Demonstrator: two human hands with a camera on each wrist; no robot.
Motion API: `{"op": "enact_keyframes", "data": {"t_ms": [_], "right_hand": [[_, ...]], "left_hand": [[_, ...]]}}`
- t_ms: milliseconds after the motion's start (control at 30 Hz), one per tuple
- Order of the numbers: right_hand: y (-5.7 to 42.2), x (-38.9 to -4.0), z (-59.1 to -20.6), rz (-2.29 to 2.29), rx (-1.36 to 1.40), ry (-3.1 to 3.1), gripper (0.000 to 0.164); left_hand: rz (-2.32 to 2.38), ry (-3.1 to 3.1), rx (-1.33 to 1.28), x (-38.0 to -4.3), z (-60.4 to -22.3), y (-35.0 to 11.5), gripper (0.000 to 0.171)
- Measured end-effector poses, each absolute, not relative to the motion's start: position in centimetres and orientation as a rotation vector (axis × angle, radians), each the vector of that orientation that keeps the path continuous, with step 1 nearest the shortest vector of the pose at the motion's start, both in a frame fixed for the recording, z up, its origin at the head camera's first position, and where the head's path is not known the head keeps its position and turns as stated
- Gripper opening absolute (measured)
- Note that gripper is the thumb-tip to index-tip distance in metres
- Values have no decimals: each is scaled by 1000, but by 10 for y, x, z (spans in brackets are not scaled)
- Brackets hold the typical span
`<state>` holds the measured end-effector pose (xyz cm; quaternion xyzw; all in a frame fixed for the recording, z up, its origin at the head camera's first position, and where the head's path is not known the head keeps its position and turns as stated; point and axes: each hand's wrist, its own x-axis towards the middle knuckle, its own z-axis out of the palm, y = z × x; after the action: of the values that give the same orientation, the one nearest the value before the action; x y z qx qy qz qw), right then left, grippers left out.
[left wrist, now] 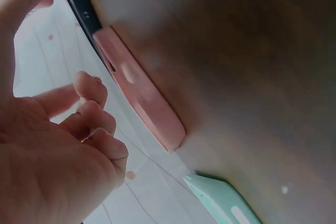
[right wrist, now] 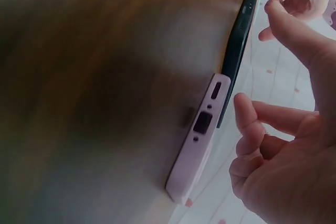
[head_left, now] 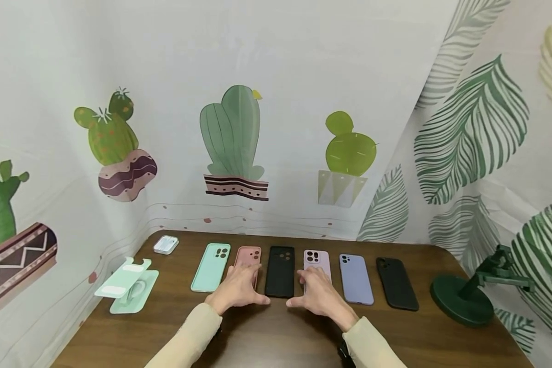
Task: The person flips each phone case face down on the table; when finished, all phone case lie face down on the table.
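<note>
Several phone cases lie in a row on a brown wooden table. My left hand [head_left: 239, 287] is over the lower part of the pink phone case [head_left: 247, 254], partly hiding it in the head view. Over the lilac phone case [head_left: 322, 259] is my right hand [head_left: 319, 292], covering its lower part. Between the two hands lies a black phone case [head_left: 279, 273], with both thumbs pointing in near its lower edge. In the wrist views a gap shows between the loosely bent fingers and the pink case [left wrist: 144, 95] and lilac case [right wrist: 194, 145]. Neither hand holds anything.
A mint phone case [head_left: 211, 268] lies left of the pink one. To the right are a blue-violet case [head_left: 356, 280] and another black case [head_left: 397, 283]. A mint folding stand [head_left: 131, 286] and a small white box [head_left: 166, 245] are at left, a dark green stand [head_left: 462, 301] at right.
</note>
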<state>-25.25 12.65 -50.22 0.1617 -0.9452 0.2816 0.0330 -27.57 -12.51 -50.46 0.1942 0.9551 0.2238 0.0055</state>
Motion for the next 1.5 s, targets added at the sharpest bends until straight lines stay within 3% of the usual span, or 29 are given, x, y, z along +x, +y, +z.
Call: {"op": "enact_keyframes", "data": {"t_ms": [433, 967, 1267, 1500], "right_hand": [[115, -266, -505, 754, 444, -2988, 86], [108, -269, -506, 718, 453, -2979, 75], [121, -299, -562, 677, 537, -2865, 72], [122, -293, -558, 881, 501, -2857, 73]], "left_hand": [[549, 2999, 633, -291, -505, -115, 91], [502, 3003, 661, -297, -506, -106, 83], [524, 3032, 690, -293, -509, -103, 69], [562, 3006, 675, -289, -506, -103, 71]]}}
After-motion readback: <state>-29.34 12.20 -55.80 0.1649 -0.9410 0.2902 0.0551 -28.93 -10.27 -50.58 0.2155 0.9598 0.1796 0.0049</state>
